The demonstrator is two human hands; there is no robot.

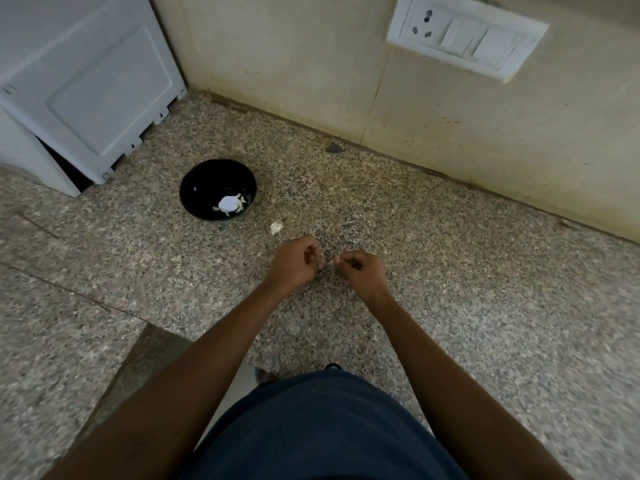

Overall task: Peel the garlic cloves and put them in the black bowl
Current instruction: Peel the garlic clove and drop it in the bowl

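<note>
Pinching something small over the granite counter

Your left hand point(294, 263) and right hand point(360, 271) sit close together, fingers curled, fingertips nearly meeting; a pale fleck shows between them, too small to name. Black bowl point(194, 188) stands far left of your hands, holding peeled garlic cloves point(230, 204). One loose garlic piece point(276, 227) lies on the counter point(450, 271) between bowl and left hand. White appliance point(86, 88) far left; switchboard point(465, 36) on the far wall.
</note>
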